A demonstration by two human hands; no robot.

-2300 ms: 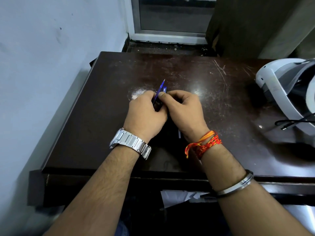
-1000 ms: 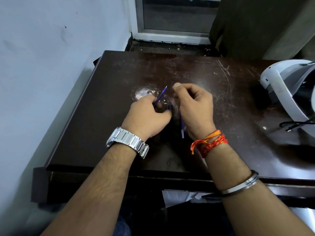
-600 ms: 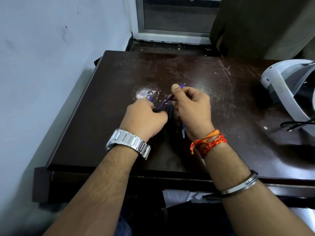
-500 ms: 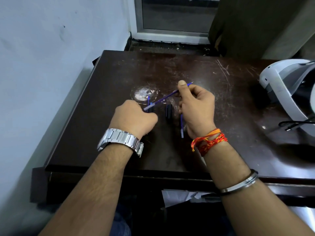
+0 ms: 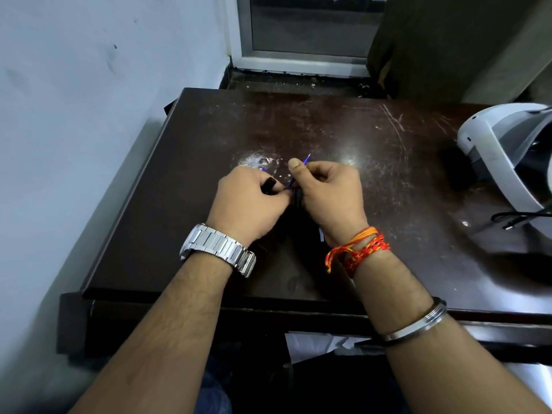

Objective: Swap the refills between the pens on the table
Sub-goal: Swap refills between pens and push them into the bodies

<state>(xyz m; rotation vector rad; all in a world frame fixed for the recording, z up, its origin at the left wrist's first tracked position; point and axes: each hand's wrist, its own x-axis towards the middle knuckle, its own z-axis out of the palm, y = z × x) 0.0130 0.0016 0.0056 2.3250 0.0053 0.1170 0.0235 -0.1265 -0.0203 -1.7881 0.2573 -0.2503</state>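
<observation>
Blue refill (image 5: 299,171), pulled clear of the black barrel (image 5: 269,184) half a second back, is now pinched in the right hand (image 5: 328,195) meeting the left hand (image 5: 248,204) gripping that barrel mid-table (image 5: 388,162), so probably reinserting.

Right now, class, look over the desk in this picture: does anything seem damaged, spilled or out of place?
The dark table is scratched, and a whitish scuffed patch lies just beyond the left hand. Otherwise nothing stands out: the right hand pinches a thin blue refill, and a white headset sits at the right edge.
</observation>
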